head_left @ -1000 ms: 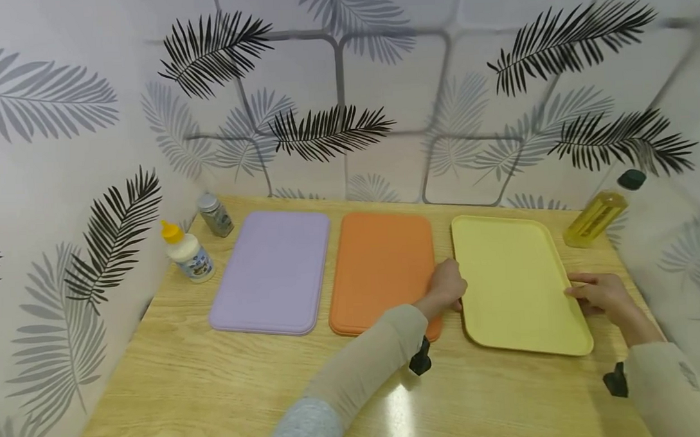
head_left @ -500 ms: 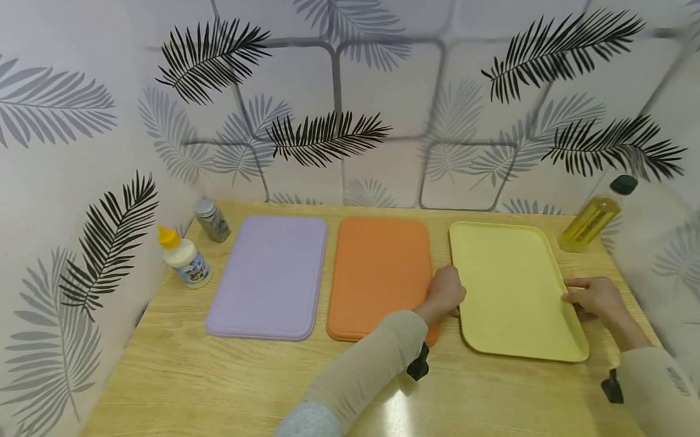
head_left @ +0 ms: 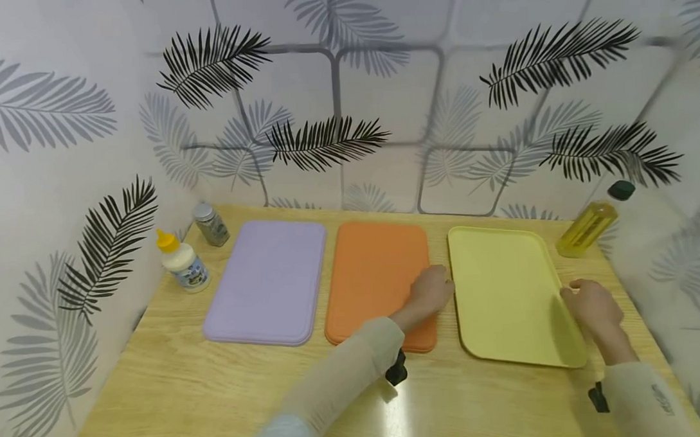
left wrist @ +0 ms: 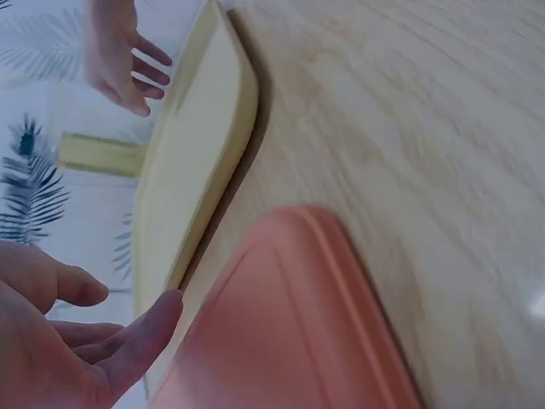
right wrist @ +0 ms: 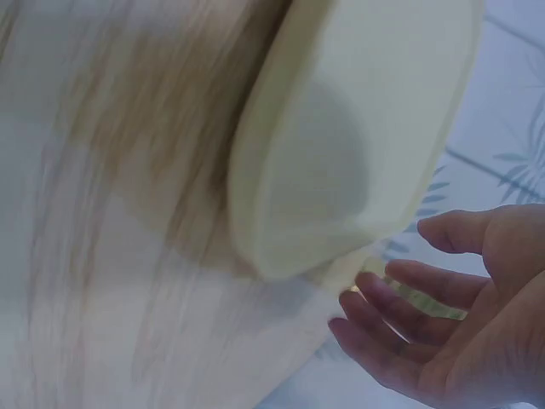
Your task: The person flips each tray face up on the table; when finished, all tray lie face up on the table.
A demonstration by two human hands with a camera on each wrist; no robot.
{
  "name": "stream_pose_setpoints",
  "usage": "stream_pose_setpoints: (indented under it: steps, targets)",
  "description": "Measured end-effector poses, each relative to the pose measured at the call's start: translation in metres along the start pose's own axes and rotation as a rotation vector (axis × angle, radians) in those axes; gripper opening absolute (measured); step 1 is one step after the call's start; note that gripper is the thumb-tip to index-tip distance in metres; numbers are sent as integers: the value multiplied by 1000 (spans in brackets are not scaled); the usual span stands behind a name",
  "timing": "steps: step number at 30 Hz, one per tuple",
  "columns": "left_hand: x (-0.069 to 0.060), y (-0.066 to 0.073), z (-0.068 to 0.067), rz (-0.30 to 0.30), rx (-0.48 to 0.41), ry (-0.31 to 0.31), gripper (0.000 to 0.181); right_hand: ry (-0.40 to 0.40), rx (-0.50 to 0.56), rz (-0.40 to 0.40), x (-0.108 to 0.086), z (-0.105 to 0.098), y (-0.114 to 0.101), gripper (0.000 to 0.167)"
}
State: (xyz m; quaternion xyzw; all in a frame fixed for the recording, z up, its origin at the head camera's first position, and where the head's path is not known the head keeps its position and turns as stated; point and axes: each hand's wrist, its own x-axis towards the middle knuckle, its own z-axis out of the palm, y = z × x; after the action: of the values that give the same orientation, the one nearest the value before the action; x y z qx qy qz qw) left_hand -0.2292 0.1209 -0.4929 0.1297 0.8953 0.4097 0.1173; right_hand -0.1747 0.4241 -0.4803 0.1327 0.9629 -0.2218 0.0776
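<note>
Yellow tray (head_left: 509,296) lying on wooden table (head_left: 188,391), at four o'clock in head view. Left hand (head_left: 430,289) hovering by tray's nine o'clock edge, fingers loose, thumb parted from them; contact unclear. Right hand (head_left: 595,305) hovering just beside tray's three o'clock edge, fingers loosely spread, thumb apart. Orange board (head_left: 377,262) lying at tray's nine o'clock, purple board (head_left: 265,279) farther that way. Bottle of yellow liquid (head_left: 586,231) standing at tray's two o'clock. Squeeze bottle (head_left: 185,266) and jar (head_left: 212,227) standing around purple board's ten o'clock.
</note>
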Motion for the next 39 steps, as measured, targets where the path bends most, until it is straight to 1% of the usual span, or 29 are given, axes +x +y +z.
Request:
stream_pose_setpoints:
  steps: [2,3,5,7,9,11,14,18,20,23,26,28,30,35,37,39]
  targets:
    - [-3,-3,-15,-4,27,7,29,36,-15,-19,-5,3,-13,55]
    - [-5,-4,-23,-11,43,14,35,52,-10,-41,-8,5,-20,53]
    - [-9,-9,-39,-8,40,23,39,65,19,-88,-13,11,-35,52]
    - [-12,-17,-53,-4,65,48,42,73,56,-139,-19,18,-50,50]
    - [-15,-27,-65,2,111,88,45,91,91,-191,-22,26,-66,49]
    - [-18,-36,-75,-4,146,126,48,93,125,-225,-25,31,-79,49]
    - [-25,-50,-88,-7,176,172,49,72,177,-255,-26,39,-101,49]
    - [-32,-69,-103,-3,212,214,48,55,254,-292,-24,51,-132,47]
    - [-34,-78,-109,-18,232,234,49,50,278,-309,-21,57,-147,46]
    - [-35,-88,-115,-40,246,258,52,35,305,-319,-18,66,-166,45]
    - [-35,-95,-117,-48,251,277,55,23,285,-330,-12,75,-179,45]
    - [-36,-100,-117,-44,255,279,55,12,272,-338,-7,82,-186,46]
    - [-36,-104,-114,-51,262,270,55,7,245,-342,-3,88,-191,46]
    - [-37,-114,-107,-81,267,215,53,4,196,-347,5,103,-200,47]
    - [-37,-117,-106,-83,262,206,52,4,175,-354,7,108,-203,44]
    - [-39,-119,-107,-71,260,208,52,7,157,-357,8,111,-206,44]
